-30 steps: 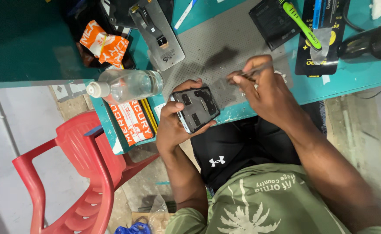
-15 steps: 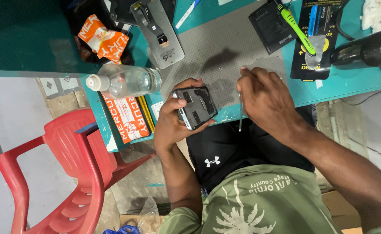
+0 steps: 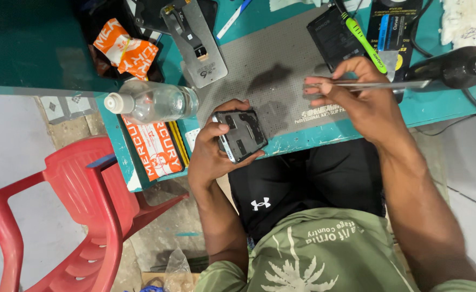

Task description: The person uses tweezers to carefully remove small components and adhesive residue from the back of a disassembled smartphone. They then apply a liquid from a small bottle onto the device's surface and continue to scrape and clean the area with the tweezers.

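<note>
My left hand grips a dark opened phone by its edges, with the inner parts facing up, just off the front edge of the teal table. My right hand hovers over the grey work mat, to the right of the phone and apart from it. It pinches thin metal tweezers that lie level, their tips pointing left near my fingertips.
A clear plastic bottle lies on the table's left end beside orange packets and an orange box. A grey metal plate, black battery, green screwdriver and black tool sit behind. A red chair stands left.
My right hand has drawn away from the phone, moving right and up over the mat with the tweezers. The left hand keeps the phone in much the same place.
</note>
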